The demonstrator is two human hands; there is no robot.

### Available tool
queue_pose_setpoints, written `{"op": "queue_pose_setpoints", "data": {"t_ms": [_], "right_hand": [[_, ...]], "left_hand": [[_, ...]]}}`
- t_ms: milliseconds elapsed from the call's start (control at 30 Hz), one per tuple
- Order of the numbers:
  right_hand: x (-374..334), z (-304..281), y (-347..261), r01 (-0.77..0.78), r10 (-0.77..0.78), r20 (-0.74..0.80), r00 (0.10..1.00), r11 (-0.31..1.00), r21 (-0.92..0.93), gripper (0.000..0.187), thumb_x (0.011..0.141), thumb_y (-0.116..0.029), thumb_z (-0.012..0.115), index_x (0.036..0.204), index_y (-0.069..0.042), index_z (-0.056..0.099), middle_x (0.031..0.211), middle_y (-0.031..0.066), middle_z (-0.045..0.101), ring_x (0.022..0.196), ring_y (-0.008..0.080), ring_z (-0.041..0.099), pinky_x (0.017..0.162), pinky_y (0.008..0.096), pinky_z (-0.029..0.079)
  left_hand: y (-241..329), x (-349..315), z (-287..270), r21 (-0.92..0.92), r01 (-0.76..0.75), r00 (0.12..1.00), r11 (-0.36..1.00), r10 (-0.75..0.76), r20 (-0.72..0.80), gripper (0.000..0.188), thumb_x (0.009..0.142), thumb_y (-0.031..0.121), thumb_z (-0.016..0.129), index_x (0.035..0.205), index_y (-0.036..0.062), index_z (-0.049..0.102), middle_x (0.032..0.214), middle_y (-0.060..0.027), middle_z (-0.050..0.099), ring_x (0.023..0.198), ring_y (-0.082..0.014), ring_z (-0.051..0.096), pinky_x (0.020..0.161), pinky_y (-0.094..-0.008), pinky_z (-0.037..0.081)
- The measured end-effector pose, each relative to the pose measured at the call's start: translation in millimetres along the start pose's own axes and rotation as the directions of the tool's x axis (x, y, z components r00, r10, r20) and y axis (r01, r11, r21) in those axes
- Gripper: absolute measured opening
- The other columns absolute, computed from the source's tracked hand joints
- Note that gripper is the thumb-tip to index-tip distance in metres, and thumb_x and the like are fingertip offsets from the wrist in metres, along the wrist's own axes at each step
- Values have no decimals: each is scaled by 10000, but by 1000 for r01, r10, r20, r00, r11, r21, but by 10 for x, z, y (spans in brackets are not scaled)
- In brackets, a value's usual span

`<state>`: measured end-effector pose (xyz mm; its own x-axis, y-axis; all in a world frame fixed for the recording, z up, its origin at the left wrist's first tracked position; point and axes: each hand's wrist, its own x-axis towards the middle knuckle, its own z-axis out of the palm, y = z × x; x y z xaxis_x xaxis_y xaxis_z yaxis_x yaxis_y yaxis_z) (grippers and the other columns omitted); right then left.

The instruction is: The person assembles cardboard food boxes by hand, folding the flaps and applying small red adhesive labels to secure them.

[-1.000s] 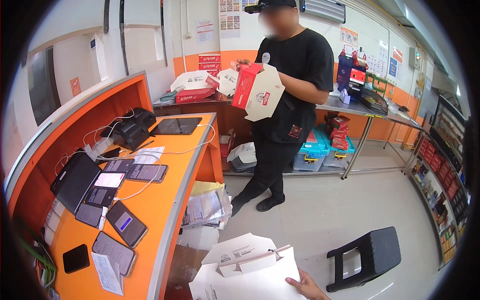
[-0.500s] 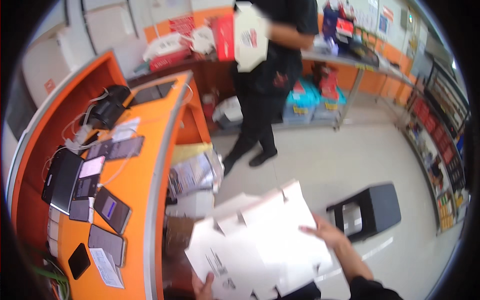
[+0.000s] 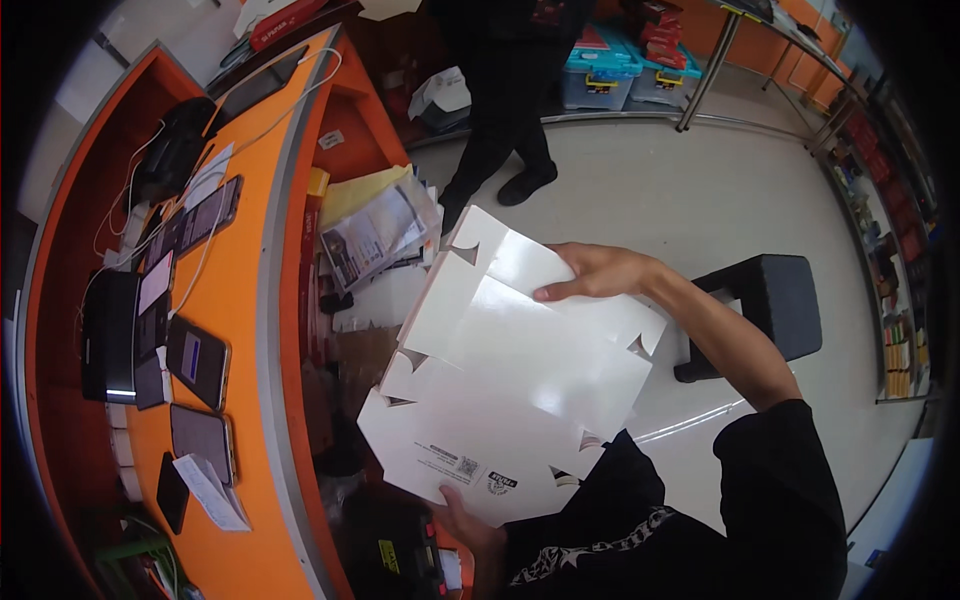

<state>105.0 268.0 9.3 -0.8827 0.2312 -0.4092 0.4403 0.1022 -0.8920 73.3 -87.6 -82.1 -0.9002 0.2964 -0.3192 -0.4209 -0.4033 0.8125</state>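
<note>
A stack of flat, unfolded white cardboard box blanks is tilted in front of me, with slots and tabs cut along the edges and small dark print near the lower edge. My right hand grips the far right edge, thumb on top and the other fingers mostly hidden. Down at the near edge, my left hand has its thumb over the board; the rest of its fingers are out of sight underneath. How many blanks are stacked I cannot tell.
Left of me runs an orange counter carrying several phones, a black tablet, cables and a folded paper. A black stool stands on the right. Another person's legs are ahead, near lidded storage boxes. Papers are piled beside the counter.
The blanks have turned and risen in view, held by both hands. My right hand has moved left and up along the edge. The view has tilted down, cutting off the other person's upper body.
</note>
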Motion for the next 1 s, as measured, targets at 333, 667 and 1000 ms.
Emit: {"op": "queue_pose_setpoints", "data": {"t_ms": [333,667,1000], "right_hand": [[191,99,144,26,-38,121,992,994,103,534,830,-223,740,1265,20,547,1106,153,659,1019,207,639,902,311,497],[846,-253,186,-54,127,418,900,982,-183,591,795,-99,698,1331,13,474,1285,167,564,1202,275,524,1063,362,366],[1467,117,241,340,37,559,828,761,-553,702,756,-275,757,1343,-16,473,1261,191,584,1150,318,559,1008,389,414]], "left_hand": [[161,338,-168,147,180,983,973,-173,-58,513,1025,320,425,1400,-13,314,1328,-181,482,1206,-278,517,981,-414,461],[-127,-250,-266,303,279,951,911,-305,42,545,1015,302,467,1417,-13,277,1336,-198,467,1183,-294,527,963,-417,477],[1206,84,98,912,-297,789,283,-465,402,381,885,239,677,1154,-17,592,1121,-163,635,1101,-291,598,969,-360,439]]}}
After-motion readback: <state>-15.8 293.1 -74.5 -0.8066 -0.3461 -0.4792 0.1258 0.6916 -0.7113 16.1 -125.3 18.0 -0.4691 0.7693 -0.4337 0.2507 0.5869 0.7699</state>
